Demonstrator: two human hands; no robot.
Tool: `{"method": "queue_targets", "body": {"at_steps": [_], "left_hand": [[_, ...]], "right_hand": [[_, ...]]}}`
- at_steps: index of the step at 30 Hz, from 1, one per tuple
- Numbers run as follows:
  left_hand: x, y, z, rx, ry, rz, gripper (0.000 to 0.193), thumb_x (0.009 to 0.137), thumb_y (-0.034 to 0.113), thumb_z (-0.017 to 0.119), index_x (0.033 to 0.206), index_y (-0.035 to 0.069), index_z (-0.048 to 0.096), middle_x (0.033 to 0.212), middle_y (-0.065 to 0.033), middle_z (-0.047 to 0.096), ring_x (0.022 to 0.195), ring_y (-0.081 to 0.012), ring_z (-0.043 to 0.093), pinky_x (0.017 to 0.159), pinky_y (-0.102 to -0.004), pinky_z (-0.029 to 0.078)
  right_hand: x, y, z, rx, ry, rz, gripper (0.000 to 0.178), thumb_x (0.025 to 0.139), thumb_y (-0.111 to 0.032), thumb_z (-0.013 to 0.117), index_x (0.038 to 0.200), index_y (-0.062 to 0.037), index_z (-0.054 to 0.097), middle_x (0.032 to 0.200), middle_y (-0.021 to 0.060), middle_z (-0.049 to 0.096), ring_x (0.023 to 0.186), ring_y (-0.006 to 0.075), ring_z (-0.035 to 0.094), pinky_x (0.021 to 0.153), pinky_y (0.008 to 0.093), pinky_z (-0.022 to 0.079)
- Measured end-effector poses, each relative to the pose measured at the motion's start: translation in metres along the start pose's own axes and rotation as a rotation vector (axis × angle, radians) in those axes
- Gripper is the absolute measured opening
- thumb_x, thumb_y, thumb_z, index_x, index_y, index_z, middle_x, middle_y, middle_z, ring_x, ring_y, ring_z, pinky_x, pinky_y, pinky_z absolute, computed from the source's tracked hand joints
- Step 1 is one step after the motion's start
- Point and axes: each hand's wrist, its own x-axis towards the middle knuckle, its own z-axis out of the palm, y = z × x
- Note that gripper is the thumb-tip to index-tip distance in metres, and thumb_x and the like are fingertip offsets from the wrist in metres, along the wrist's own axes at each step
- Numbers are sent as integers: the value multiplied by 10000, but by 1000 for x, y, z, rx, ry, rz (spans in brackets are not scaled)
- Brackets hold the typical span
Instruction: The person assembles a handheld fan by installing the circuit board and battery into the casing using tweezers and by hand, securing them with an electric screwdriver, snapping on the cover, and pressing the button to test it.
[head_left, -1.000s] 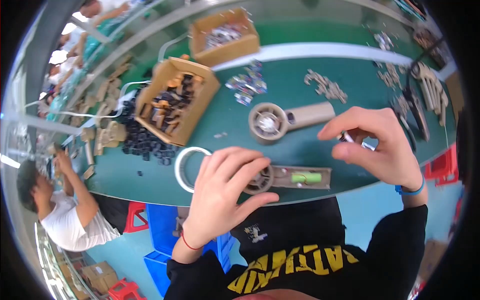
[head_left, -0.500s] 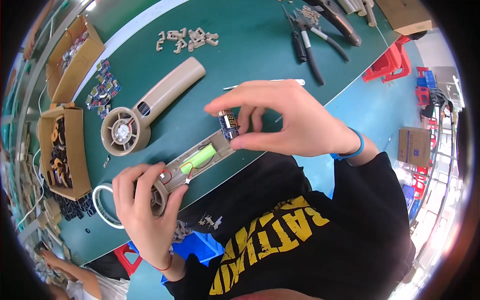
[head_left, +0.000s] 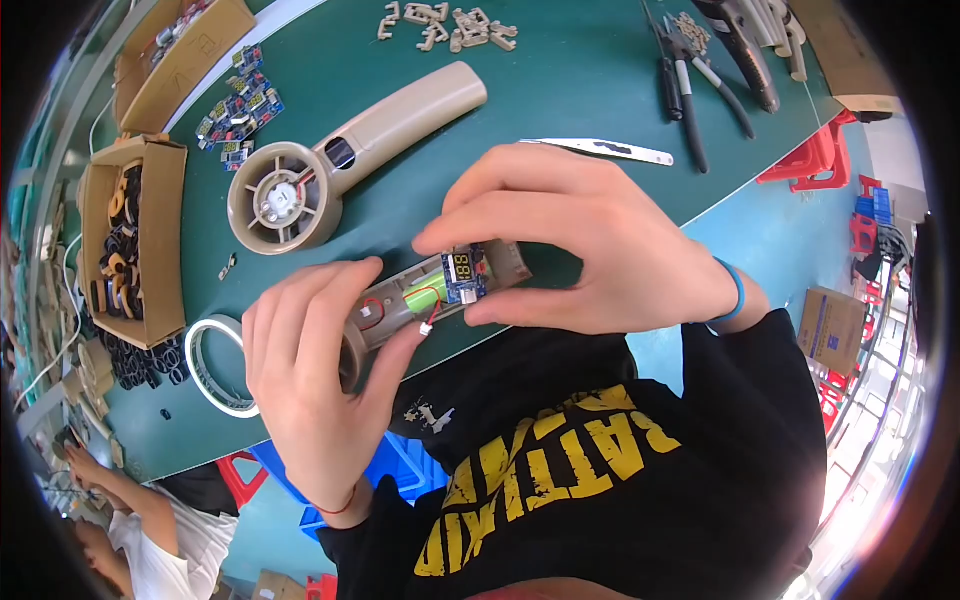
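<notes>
A small blue circuit board (head_left: pixel 462 272) with a digit display facing up sits over the middle of a long, open beige shell (head_left: pixel 390 290), beside a green battery (head_left: pixel 421 300) lying in the shell; I cannot tell whether the board touches it. My right hand (head_left: pixel 450 280) pinches the board, thumb at its lower edge and forefinger near its upper edge, the other fingers mostly hidden. My left hand (head_left: pixel 325 365) curls around the shell's round end, thumb along the near side, its tip just beside a white plug (head_left: pixel 426 328) on a red wire. All this is held at the near edge of a green counter (head_left: pixel 540 90). Beyond my hands lies a beige fan (head_left: pixel 285 200) with its round head to the left and its handle pointing up and right. A white tape roll (head_left: pixel 200 380) lies left of my left hand. Farther left stands a carton (head_left: pixel 165 270) of black and orange parts, with a pile of boards (head_left: pixel 240 110) past it. Beige clips (head_left: pixel 450 28) lie at the far side; a white strip (head_left: pixel 630 151) and pliers (head_left: pixel 718 88) lie beyond my right hand. At lower left, a co-worker in a white shirt (head_left: pixel 190 540) sits by the counter.
</notes>
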Motion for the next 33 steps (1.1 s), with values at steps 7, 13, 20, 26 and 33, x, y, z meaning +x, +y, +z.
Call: {"method": "queue_targets", "body": {"at_steps": [7,13,20,26,33], "left_hand": [[-2,-5,4,-56,70,-47,327,631,2,799,927,41,665,1054,-90,680,943,-300,626,791,-380,499],[2,-11,7,-94,146,-63,298,635,-20,753,909,40,651,1028,-90,684,914,-301,622,795,-380,490],[0,-16,2,-44,159,68,226,692,34,754,893,77,659,999,-56,690,945,-270,649,840,-387,466],[-1,-2,-9,-106,26,40,403,767,183,811,1108,61,636,1154,-66,645,1103,-286,596,939,-397,437],[1,-2,-16,-33,-26,50,461,795,244,818,1164,42,629,1206,-85,630,1211,-304,550,1025,-445,400]], "right_hand": [[17,-11,18,114,63,-53,440,673,-34,831,1078,-75,664,1073,83,655,957,292,618,801,366,518],[29,-13,24,79,63,-49,453,674,-36,825,1096,-86,669,1076,91,646,960,300,617,814,378,521],[36,-16,23,290,71,27,373,761,7,753,1113,-80,665,1080,88,592,848,233,626,711,322,524],[35,-24,-8,375,-139,132,336,788,22,738,1107,-64,679,1085,52,568,806,126,573,700,249,503],[37,-23,-4,333,-208,71,388,797,12,740,1164,-67,642,1151,105,595,935,227,646,781,309,549]]}}
